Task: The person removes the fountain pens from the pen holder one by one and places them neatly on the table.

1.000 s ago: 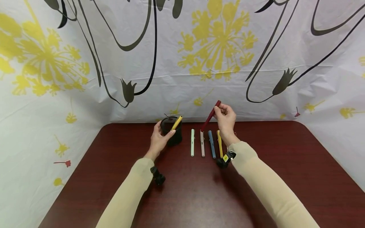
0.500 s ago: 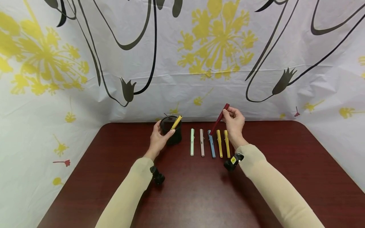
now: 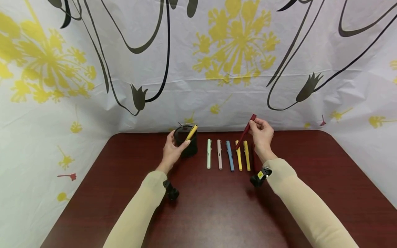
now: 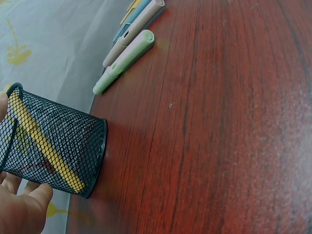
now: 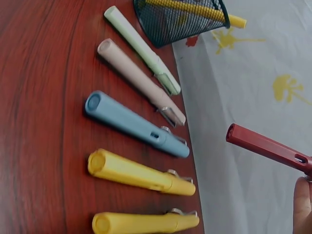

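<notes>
My left hand (image 3: 173, 151) holds a black mesh pen cup (image 3: 190, 150) around its side, thumb near the rim. Inside leans a yellow pen (image 4: 46, 144), its end sticking out above the rim. Raised over the table, my right hand (image 3: 263, 136) pinches a dark red pen (image 3: 248, 128) near its upper end, tilted with its lower end over the yellow pens. Below lies a row: a pale green pen (image 3: 209, 154), a pink pen (image 3: 220, 155), a blue pen (image 3: 230, 156), one yellow pen (image 3: 239, 161) and another yellow pen (image 3: 246, 156).
The dark reddish wooden table (image 3: 198, 206) ends at its far edge against a white patterned curtain (image 3: 198, 96). Right of the row, beside my right wrist, a dark red strip (image 3: 254, 160) shows on the table; I cannot tell what it is.
The right hand has moved right with the red pen, from over the pink pen, past the blue one, to over the yellow pens. The left hand and cup have stayed put.
</notes>
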The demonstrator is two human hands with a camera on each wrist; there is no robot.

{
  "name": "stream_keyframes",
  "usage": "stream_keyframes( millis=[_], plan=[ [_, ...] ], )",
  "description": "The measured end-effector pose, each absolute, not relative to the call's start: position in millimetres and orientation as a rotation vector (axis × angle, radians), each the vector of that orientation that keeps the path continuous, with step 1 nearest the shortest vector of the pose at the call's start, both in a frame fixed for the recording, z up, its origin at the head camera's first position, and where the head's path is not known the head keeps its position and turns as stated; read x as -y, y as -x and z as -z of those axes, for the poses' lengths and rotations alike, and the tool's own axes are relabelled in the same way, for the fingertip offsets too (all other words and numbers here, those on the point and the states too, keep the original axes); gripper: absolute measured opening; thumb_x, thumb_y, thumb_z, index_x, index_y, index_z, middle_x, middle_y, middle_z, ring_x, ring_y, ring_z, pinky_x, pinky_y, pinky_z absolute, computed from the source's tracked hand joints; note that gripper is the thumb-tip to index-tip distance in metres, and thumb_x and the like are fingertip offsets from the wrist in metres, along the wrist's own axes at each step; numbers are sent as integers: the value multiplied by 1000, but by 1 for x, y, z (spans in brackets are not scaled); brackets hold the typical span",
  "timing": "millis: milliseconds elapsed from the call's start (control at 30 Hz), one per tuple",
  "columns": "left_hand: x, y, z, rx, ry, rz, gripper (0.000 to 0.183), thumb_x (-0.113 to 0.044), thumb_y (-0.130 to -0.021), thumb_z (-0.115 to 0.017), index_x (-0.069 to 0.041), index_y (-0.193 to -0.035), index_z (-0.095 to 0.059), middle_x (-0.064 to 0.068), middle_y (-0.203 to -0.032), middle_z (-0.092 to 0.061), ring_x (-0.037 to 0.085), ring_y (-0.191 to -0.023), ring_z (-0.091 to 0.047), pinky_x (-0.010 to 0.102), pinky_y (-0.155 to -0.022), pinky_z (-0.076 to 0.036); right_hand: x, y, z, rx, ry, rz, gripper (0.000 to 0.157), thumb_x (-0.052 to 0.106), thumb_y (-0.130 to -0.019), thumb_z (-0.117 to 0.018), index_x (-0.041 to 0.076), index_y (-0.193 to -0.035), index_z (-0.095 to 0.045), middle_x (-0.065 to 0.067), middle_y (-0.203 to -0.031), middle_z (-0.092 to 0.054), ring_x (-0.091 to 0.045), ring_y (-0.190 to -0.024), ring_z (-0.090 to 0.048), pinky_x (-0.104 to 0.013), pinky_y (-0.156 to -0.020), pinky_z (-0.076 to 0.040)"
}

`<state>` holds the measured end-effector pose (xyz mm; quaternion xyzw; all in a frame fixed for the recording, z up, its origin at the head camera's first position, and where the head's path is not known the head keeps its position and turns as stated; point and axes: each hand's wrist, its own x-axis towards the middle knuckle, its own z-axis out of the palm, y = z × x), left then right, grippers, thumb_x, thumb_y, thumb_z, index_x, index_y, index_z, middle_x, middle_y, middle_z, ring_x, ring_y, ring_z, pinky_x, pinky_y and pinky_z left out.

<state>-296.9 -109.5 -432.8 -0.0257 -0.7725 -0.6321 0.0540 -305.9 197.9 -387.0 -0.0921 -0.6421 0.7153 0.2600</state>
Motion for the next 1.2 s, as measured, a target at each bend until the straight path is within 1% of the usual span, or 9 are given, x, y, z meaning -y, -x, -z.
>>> stream_keyframes(
  millis=[133, 333, 400, 467, 700, 800, 1000, 1100, 1200],
  plan=[
    [110, 294, 427, 2353, 69, 1943, 78, -28, -84, -72, -16, -147, -26, 16, -148, -36, 27, -137, -35, 46, -106, -36, -205, 305, 389, 1751, 266, -1904, 18, 11, -89, -64, -1, -103, -62, 4, -76, -56, -3, -65, -60, -17, -64, -54],
    [105, 277, 405, 2360, 85, 1949, 77, -16, -87, -69, -5, -148, -23, 23, -148, -33, 33, -137, -33, 49, -106, -35, -215, 303, 392, 1777, 304, -1883, 15, 12, -89, -64, 2, -101, -63, 3, -75, -57, -4, -65, -60, -15, -61, -53],
    [104, 275, 401, 2368, 80, 1939, 77, -14, -87, -68, -3, -148, -22, 24, -148, -32, 34, -137, -32, 49, -106, -34, -219, 303, 393, 1780, 313, -1888, 15, 11, -89, -64, 3, -101, -64, 4, -75, -58, -4, -64, -60, -16, -61, -53],
    [105, 278, 406, 2371, 73, 1947, 78, -15, -87, -69, -5, -148, -21, 23, -148, -31, 33, -137, -32, 49, -107, -33, -222, 302, 394, 1780, 318, -1893, 14, 10, -89, -64, 2, -100, -63, 4, -74, -59, -4, -63, -60, -16, -61, -53],
    [110, 298, 432, 2341, 69, 1972, 81, -27, -84, -72, -16, -148, -23, 14, -150, -32, 26, -138, -32, 45, -108, -34, -234, 301, 398, 1832, 356, -1872, 11, 11, -89, -64, 4, -98, -62, 7, -72, -58, -1, -60, -60, -14, -59, -52],
    [110, 299, 434, 2339, 72, 1951, 81, -29, -84, -72, -16, -148, -24, 13, -150, -33, 25, -138, -33, 44, -108, -35, -239, 299, 399, 1881, 386, -1843, 15, 12, -89, -63, 3, -101, -63, 9, -72, -58, 0, -57, -59, -13, -57, -51],
    [109, 298, 433, 2344, 64, 1935, 80, -29, -85, -71, -17, -148, -24, 11, -150, -34, 25, -137, -34, 44, -107, -35, -247, 297, 401, 1985, 419, -1778, 29, 15, -90, -62, -3, -112, -61, 15, -69, -57, 3, -54, -59, -13, -56, -50],
    [109, 298, 433, 2345, 63, 1934, 80, -29, -85, -71, -17, -148, -24, 11, -150, -33, 25, -138, -34, 44, -108, -35, -250, 296, 402, 2012, 434, -1772, 29, 15, -91, -61, -3, -113, -60, 17, -68, -57, 4, -53, -58, -11, -55, -49],
    [109, 297, 433, 2344, 65, 1932, 80, -28, -85, -71, -16, -148, -24, 11, -150, -33, 25, -138, -33, 44, -108, -34, -253, 295, 403, 2043, 461, -1763, 27, 17, -91, -61, -1, -111, -60, 17, -68, -57, 4, -54, -58, -11, -54, -48]
  ],
)
